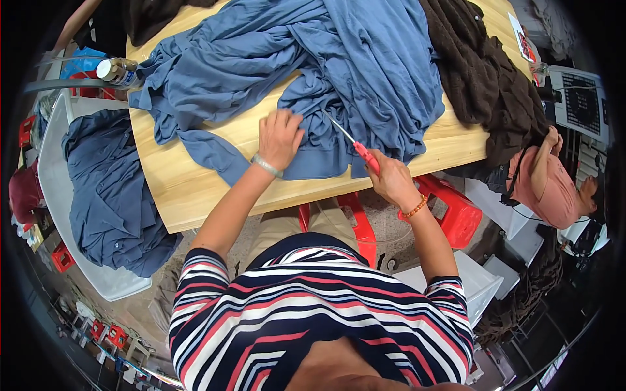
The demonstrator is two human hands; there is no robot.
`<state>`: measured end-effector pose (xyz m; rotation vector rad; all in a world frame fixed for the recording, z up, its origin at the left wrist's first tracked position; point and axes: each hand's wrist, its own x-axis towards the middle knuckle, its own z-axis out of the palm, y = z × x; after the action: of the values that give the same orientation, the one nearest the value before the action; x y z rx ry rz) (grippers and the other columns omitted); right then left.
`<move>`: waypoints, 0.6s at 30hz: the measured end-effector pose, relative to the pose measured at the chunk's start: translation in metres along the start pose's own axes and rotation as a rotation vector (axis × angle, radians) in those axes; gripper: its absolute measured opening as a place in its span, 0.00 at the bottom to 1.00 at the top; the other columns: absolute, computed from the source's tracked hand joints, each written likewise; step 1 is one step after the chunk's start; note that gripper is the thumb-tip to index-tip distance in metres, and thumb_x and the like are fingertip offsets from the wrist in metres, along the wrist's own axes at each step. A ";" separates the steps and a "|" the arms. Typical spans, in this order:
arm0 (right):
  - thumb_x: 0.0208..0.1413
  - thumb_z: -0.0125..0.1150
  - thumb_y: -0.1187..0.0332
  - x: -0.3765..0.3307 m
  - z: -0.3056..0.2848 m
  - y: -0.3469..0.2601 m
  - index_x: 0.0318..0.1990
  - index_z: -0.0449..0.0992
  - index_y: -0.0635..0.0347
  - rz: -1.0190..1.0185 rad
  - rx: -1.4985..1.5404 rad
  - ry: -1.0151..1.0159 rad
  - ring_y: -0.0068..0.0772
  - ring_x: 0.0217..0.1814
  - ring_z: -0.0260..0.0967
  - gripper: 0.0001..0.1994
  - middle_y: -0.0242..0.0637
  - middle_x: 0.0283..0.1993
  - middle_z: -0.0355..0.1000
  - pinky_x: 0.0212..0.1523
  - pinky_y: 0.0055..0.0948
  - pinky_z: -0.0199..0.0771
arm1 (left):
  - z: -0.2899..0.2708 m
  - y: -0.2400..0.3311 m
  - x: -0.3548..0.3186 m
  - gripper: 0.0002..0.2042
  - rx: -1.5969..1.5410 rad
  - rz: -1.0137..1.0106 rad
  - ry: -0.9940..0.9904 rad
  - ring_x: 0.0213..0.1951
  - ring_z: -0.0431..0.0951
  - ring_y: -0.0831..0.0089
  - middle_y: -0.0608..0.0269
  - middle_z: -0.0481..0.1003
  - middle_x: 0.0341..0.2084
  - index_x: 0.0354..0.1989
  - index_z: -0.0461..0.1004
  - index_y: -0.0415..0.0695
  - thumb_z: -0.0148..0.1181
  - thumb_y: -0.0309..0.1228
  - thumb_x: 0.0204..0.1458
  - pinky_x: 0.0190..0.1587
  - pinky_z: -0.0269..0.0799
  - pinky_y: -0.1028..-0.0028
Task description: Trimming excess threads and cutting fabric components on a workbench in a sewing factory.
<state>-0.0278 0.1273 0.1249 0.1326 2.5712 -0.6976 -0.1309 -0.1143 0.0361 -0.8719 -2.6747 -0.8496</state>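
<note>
A blue garment [385, 72] lies in a crumpled heap across the wooden table. My left hand [279, 140] rests at its near edge, fingers bent and slightly blurred, thumb apart; I see no cloth gripped in it. In my right hand [391, 179] is a red-handled tool [363, 153], its long thin metal shaft slanting up and left. The tip of that shaft meets the folds of the blue cloth just right of my left hand. What kind of tool it is cannot be made out.
Dark brown garments [482, 85] cover the table's right side. A jar [117, 70] stands at the left edge. A dark blue garment [111, 189] lies in a white tray [55, 176] on the left. Red stools [460, 215] sit beneath the table. A person in pink [544, 186] is at the right.
</note>
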 end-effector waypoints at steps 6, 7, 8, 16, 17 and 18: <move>0.54 0.54 0.69 -0.003 -0.006 -0.007 0.46 0.69 0.56 0.011 -0.016 0.028 0.57 0.35 0.72 0.12 0.53 0.30 0.73 0.36 0.49 0.71 | 0.037 -0.026 -0.029 0.10 -0.045 -0.126 -0.166 0.33 0.74 0.62 0.60 0.71 0.28 0.36 0.70 0.47 0.59 0.29 0.45 0.34 0.69 0.63; 0.54 0.54 0.69 -0.006 -0.006 -0.006 0.46 0.69 0.56 0.029 -0.010 0.024 0.57 0.35 0.72 0.11 0.53 0.29 0.73 0.36 0.49 0.71 | 0.029 -0.021 -0.039 0.08 -0.018 -0.058 -0.191 0.32 0.73 0.63 0.60 0.70 0.26 0.35 0.70 0.47 0.57 0.28 0.45 0.33 0.69 0.64; 0.54 0.54 0.69 -0.007 -0.006 -0.003 0.46 0.69 0.56 0.033 -0.008 0.025 0.57 0.35 0.72 0.11 0.53 0.29 0.73 0.36 0.49 0.71 | 0.021 -0.017 -0.045 0.07 0.014 0.012 -0.209 0.30 0.73 0.64 0.61 0.68 0.25 0.34 0.70 0.46 0.55 0.27 0.45 0.32 0.69 0.66; 0.54 0.55 0.67 -0.019 0.001 0.009 0.46 0.69 0.57 0.041 0.016 0.052 0.62 0.33 0.69 0.12 0.56 0.28 0.71 0.34 0.50 0.68 | 0.024 0.011 -0.054 0.13 0.056 0.196 -0.340 0.35 0.71 0.65 0.60 0.69 0.30 0.40 0.73 0.42 0.59 0.30 0.45 0.34 0.68 0.68; 0.54 0.55 0.67 -0.020 0.001 0.008 0.45 0.69 0.57 0.048 0.014 0.046 0.61 0.33 0.69 0.12 0.56 0.28 0.71 0.34 0.50 0.68 | 0.019 0.014 -0.045 0.14 -0.006 0.197 -0.338 0.42 0.71 0.63 0.57 0.70 0.37 0.42 0.73 0.42 0.60 0.31 0.46 0.41 0.67 0.66; 0.54 0.55 0.67 -0.021 0.002 0.009 0.45 0.69 0.57 0.051 0.012 0.045 0.61 0.33 0.69 0.12 0.56 0.28 0.71 0.34 0.50 0.68 | 0.018 0.016 -0.038 0.15 -0.069 0.197 -0.337 0.49 0.70 0.61 0.55 0.70 0.43 0.44 0.73 0.42 0.60 0.32 0.47 0.48 0.66 0.63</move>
<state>-0.0065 0.1344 0.1294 0.2197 2.5972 -0.6992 -0.0905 -0.1114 0.0151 -1.3796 -2.7815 -0.8152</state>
